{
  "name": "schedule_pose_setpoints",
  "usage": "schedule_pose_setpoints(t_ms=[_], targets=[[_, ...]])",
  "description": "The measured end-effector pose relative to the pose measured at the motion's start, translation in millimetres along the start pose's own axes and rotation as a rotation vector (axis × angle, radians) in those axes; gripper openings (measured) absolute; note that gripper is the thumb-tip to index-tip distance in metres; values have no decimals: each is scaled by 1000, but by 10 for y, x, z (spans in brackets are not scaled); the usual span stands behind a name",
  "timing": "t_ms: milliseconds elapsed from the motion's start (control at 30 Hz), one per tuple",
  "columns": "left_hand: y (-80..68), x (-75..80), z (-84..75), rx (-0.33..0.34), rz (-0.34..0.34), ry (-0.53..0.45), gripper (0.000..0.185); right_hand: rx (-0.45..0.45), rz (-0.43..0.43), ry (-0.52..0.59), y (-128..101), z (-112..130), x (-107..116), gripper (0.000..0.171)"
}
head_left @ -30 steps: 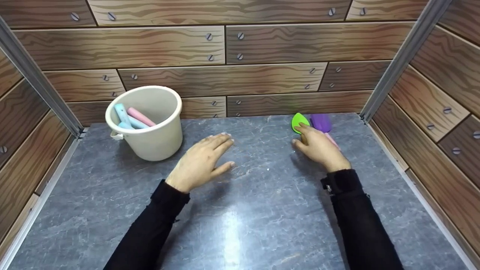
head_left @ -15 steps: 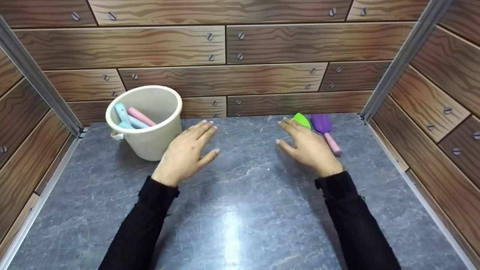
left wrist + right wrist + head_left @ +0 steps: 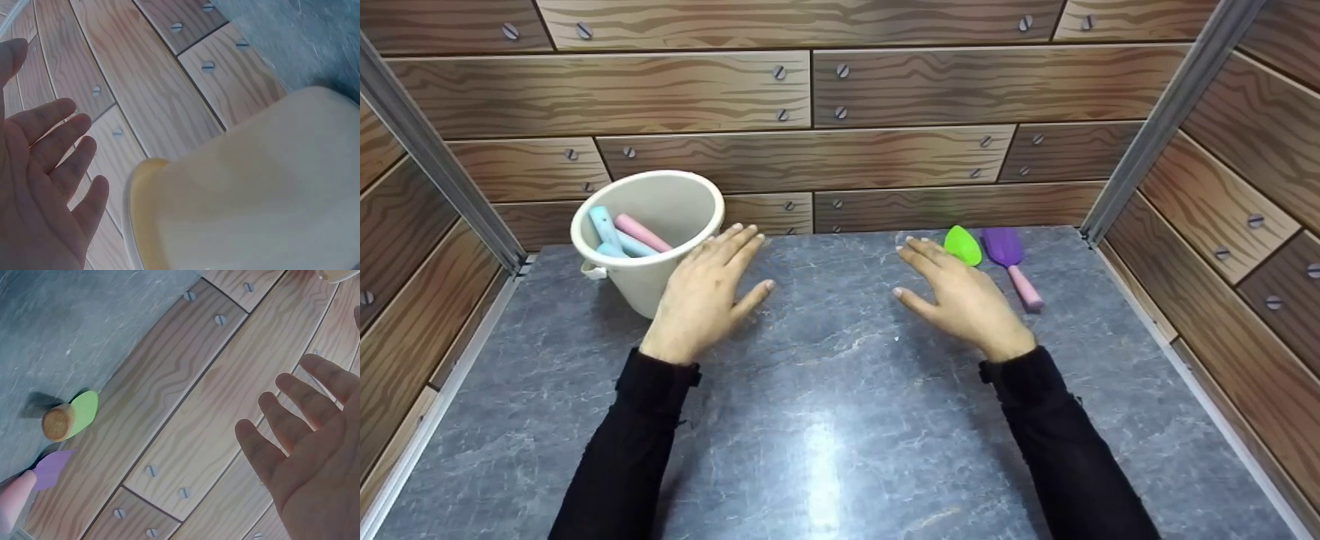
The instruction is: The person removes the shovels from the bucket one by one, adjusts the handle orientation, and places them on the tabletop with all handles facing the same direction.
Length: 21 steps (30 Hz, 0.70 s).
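My left hand (image 3: 697, 292) is held with straight, slightly spread fingers, overlapping the right side of a cream bucket (image 3: 634, 289) in the head view. The left wrist view shows the palm beside the bucket wall (image 3: 270, 191), holding nothing. My right hand (image 3: 964, 304), also straight-fingered, hovers in front of a small green scoop-like tool (image 3: 964, 246); its brown round-ended handle (image 3: 56, 425) shows in the right wrist view but is hidden by the hand in the head view. Right of it lies a purple shovel-like tool (image 3: 1003, 246) with a pink handle (image 3: 1024, 286).
Inside the bucket lie light blue handles (image 3: 604, 227) and a pink handle (image 3: 642, 234). The grey marbled tabletop (image 3: 840, 390) is enclosed by wood-patterned panels (image 3: 900, 157) at the back and sides, with metal posts (image 3: 1170, 112) at the corners.
My right hand has let go of the green tool's handle and drawn back to the left, fingers straightening. My left hand has moved left and up toward the bucket.
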State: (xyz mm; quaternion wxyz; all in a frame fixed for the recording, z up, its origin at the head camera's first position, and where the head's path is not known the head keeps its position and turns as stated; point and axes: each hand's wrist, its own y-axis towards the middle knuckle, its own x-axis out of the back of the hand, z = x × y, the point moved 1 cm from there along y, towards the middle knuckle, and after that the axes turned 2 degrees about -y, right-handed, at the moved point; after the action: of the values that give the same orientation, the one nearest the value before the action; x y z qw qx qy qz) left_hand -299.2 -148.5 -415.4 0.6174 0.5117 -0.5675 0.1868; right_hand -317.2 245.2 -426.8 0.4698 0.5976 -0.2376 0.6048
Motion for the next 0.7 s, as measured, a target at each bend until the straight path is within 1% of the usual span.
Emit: schedule_pose_setpoints(t_ms=[267,433,700], targets=[[-18,77,135,56,-18,-5,76,58,-16,-13,2,151,7,75],[-20,117,223,92,-22,-8,75,70,-7,-42,-15,252,6,75],[-65,190,338,136,-36,-5,71,118,-6,-23,-33,388,1,76]])
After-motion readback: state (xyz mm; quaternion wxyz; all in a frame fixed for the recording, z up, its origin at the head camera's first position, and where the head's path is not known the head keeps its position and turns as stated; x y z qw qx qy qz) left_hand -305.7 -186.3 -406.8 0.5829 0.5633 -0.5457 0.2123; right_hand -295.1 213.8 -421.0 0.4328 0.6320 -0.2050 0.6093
